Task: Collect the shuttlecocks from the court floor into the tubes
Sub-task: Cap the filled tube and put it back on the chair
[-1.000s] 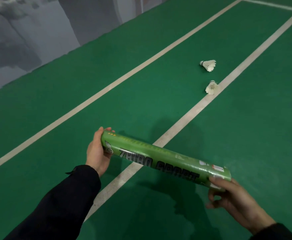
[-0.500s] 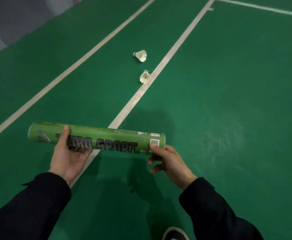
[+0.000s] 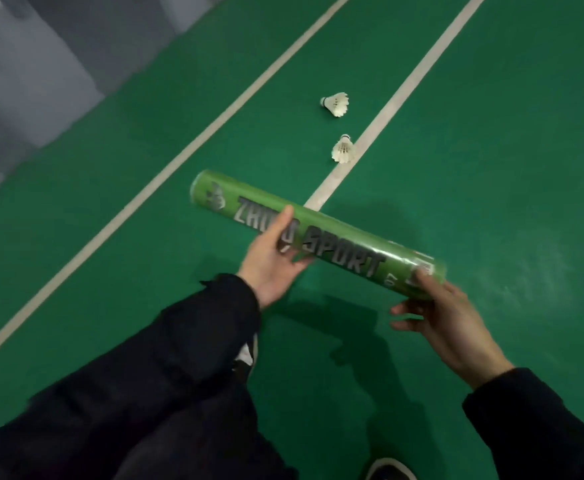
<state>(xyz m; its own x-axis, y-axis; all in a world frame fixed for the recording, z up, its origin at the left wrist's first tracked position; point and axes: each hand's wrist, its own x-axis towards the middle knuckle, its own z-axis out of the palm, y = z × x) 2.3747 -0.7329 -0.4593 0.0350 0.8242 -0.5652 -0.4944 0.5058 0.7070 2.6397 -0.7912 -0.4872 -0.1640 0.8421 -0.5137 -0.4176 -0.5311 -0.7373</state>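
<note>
A long green shuttlecock tube with grey lettering lies crosswise in front of me, held above the court floor. My left hand grips it near the middle, thumb over the top. My right hand holds its right end with thumb and curled fingers. Two white shuttlecocks lie on the floor beyond the tube: one beside the white line, the other a little farther away, on its side.
Two white court lines run diagonally across the green floor. A grey wall rises at the upper left. My dark shoe shows at the bottom edge, and dark clothing fills the lower left.
The view has closed in on the two shuttlecocks. The tube has tilted, its left end now farther from me, and my left hand has slid from the left end toward the middle.
</note>
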